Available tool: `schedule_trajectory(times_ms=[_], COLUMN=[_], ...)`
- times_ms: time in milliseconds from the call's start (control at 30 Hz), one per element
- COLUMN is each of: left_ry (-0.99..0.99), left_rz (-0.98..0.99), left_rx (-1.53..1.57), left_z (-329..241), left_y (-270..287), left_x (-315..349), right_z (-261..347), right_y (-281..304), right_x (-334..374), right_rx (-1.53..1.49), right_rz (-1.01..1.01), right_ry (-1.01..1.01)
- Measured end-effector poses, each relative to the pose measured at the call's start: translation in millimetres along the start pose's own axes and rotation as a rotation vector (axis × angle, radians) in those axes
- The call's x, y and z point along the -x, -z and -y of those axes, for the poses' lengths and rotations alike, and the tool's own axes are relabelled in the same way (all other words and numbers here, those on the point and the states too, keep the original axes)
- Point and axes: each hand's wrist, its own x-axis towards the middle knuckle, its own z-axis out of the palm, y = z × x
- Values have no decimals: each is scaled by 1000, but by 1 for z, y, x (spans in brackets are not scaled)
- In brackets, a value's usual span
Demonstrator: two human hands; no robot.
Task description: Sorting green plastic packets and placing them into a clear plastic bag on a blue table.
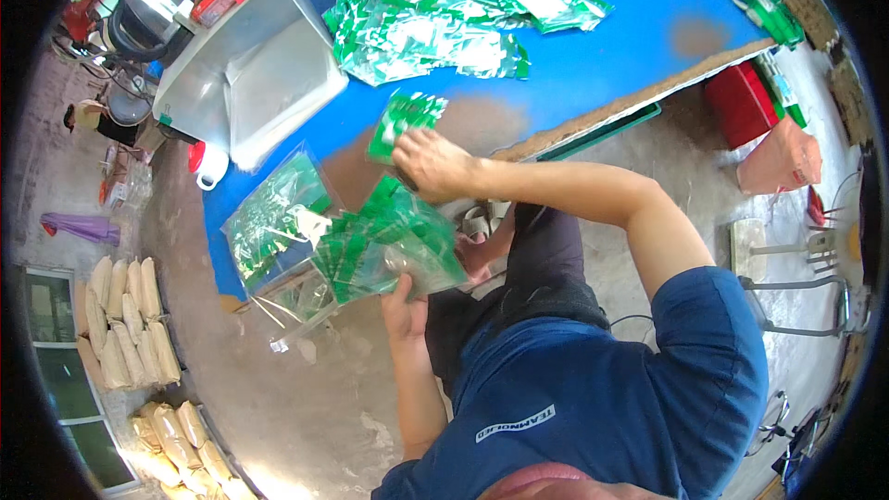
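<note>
My left hand (405, 310) grips the near edge of a clear plastic bag (429, 270) that holds green packets, its thumb on top and the other fingers hidden beneath. Just beyond it, my right hand (433, 165) is closed on a small bunch of green-and-silver packets (398, 118) above the table. Left of the bag, another clear bag filled with green packets (278, 213) lies at the table's near edge. Farther off, a wide heap of loose green-and-silver packets (435, 14) covers part of the blue table (639, 18).
A metal tray (278, 65) stands on the table's left side, by a white bottle with a red cap (209, 165). Right of the table are a red box (741, 104), a pinkish container (781, 159) and a metal-framed stool (796, 304). Long wrapped bundles (130, 324) stand at left.
</note>
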Motion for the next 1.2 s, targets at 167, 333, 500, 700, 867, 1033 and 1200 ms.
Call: schedule_trajectory(times_ms=[167,333,500,700,867,1033,1200], left_ry=[-101,-218,-124,-366,-436,-435,-428], left_rz=[250,296,258,356,503,491,586], left_rx=[-74,-48,-114,-241,-920,-789,-805], left_z=[-38,-52,-49,-66,-75,-68,-66], left_y=[-4,-18,-58,-117,-123,-125,-129], left_x=[26,17,-37,-89,-117,-112,-120], right_z=[3,-74,-128,-23,-37,-26,-28], right_y=[-7,35,17,77,12,14,16], right_x=[37,-12,10,18,21,29,28], right_rx=[-331,-1224,-601,-1164,-917,-1014,-922], right_rz=[-240,-644,-540,-91,-364,-287,-377], right_ry=[457,-464,-702,-2,-5,-133,-31])
